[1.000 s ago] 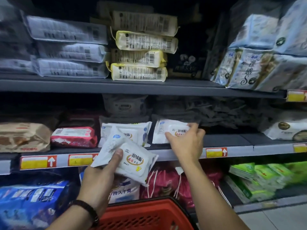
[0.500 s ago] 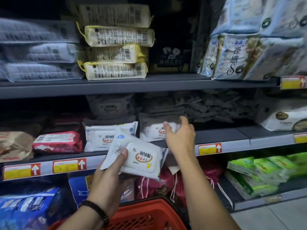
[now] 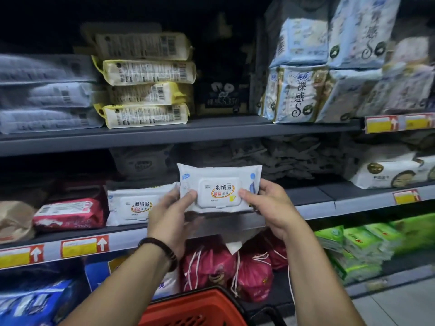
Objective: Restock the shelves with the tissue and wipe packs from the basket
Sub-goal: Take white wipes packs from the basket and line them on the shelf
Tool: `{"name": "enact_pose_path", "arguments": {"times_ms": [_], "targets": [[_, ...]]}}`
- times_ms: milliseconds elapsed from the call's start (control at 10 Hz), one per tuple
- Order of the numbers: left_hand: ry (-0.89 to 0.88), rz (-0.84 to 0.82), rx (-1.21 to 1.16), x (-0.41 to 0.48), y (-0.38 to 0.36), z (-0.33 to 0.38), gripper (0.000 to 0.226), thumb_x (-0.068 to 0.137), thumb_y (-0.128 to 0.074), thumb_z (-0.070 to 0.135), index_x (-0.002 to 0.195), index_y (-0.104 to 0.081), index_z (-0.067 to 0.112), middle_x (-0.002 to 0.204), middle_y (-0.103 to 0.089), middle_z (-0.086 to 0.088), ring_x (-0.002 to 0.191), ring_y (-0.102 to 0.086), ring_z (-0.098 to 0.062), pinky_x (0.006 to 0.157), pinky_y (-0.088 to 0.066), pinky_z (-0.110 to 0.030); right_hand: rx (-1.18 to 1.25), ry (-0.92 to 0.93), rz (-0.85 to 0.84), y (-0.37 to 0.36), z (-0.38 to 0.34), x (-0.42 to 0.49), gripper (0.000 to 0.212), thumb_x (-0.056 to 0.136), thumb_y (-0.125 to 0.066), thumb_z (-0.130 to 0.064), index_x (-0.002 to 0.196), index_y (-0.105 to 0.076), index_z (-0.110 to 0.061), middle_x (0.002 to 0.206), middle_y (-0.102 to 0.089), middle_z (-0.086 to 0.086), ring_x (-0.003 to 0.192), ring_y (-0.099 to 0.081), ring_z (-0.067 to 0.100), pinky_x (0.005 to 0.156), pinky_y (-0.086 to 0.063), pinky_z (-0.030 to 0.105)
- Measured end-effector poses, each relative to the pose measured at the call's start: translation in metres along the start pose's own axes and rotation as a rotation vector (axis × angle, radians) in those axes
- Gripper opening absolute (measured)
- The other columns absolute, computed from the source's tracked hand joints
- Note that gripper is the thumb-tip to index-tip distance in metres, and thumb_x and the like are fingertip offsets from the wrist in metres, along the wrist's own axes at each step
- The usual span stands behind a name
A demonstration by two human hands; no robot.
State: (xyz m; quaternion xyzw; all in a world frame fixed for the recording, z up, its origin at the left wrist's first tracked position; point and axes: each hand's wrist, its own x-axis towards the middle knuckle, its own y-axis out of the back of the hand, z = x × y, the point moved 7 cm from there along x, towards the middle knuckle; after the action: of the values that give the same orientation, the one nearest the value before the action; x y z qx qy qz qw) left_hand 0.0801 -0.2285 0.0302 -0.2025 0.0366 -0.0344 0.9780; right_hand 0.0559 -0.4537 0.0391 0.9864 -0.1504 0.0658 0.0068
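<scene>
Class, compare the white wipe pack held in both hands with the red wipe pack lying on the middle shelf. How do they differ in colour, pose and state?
1. The held white wipe pack is white with a hard flip lid; the red wipe pack is red with a flat white label.
2. The white pack is upright, facing the camera; the red pack lies flat.
3. The left hand and right hand grip the white pack; the red pack rests untouched on the middle shelf.

Both are soft rectangular packs.

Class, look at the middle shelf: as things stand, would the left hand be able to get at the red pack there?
Probably not right away. The left hand and right hand both hold a white wipe pack. The red pack lies unobstructed at the shelf front.
</scene>
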Motion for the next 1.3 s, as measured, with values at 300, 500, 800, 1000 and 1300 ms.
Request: {"name": "enact_pose_path", "arguments": {"times_ms": [300, 500, 800, 1000, 1300], "targets": [[-0.722, 0.112, 1.123, -0.009, -0.019, 0.003, 0.077, 0.072, -0.076, 0.028, 0.144, -0.047, 0.025, 0.145, -0.039, -0.005, 0.135, -0.037, -0.030, 0.116, -0.034, -0.046, -0.678, 0.021, 0.190, -0.011, 0.025, 0.040, 0.013, 0.099, -0.064, -0.038, 0.101, -0.060, -0.026, 0.103, -0.070, -0.009, 0.111, -0.061, 0.025, 0.102, -0.043, 0.047], [-0.580, -0.210, 1.773, 0.011, -0.031, -0.044, 0.101, 0.081, -0.060, 0.046, 0.164, -0.006, 0.028, 0.170, 0.015, -0.014, 0.157, 0.002, -0.038, 0.128, -0.015, -0.052, -0.788, -0.131, 0.387, -0.005, 0.044, 0.044, 0.025, 0.093, -0.071, -0.051, 0.107, -0.066, -0.031, 0.116, -0.068, -0.002, 0.120, -0.056, 0.031, 0.098, -0.037, 0.050], [-0.479, -0.351, 1.946, 0.023, -0.034, -0.045, 0.115, 0.082, -0.063, 0.060, 0.164, 0.012, 0.030, 0.166, 0.031, -0.015, 0.157, 0.004, -0.038, 0.126, -0.014, -0.053, -0.751, -0.082, 0.443, -0.012, 0.033, 0.025, 0.019, 0.099, -0.067, -0.036, 0.115, -0.070, -0.028, 0.107, -0.078, -0.005, 0.115, -0.065, 0.029, 0.101, -0.044, 0.044], [-0.447, -0.602, 1.645, -0.007, -0.007, -0.020, 0.092, 0.090, -0.071, 0.041, 0.164, -0.017, 0.034, 0.171, 0.009, -0.009, 0.158, -0.014, -0.031, 0.125, -0.023, -0.038, -0.785, 0.037, 0.458, -0.036, 0.020, -0.014, 0.039, 0.095, -0.069, -0.033, 0.130, -0.059, -0.019, 0.125, -0.065, 0.013, 0.121, -0.059, 0.039, 0.101, -0.048, 0.050], [0.405, -0.867, 1.986, -0.102, 0.179, -0.038, 0.089, 0.085, -0.052, 0.082, 0.137, -0.064, 0.010, 0.144, -0.062, -0.015, 0.120, -0.064, -0.022, 0.068, -0.047, -0.019, -1.091, -0.066, -0.431, -0.172, 0.098, -0.093, 0.028, 0.094, -0.071, -0.043, 0.082, -0.071, -0.018, 0.095, -0.077, 0.010, 0.097, -0.072, 0.031, 0.079, -0.053, 0.033]]}}
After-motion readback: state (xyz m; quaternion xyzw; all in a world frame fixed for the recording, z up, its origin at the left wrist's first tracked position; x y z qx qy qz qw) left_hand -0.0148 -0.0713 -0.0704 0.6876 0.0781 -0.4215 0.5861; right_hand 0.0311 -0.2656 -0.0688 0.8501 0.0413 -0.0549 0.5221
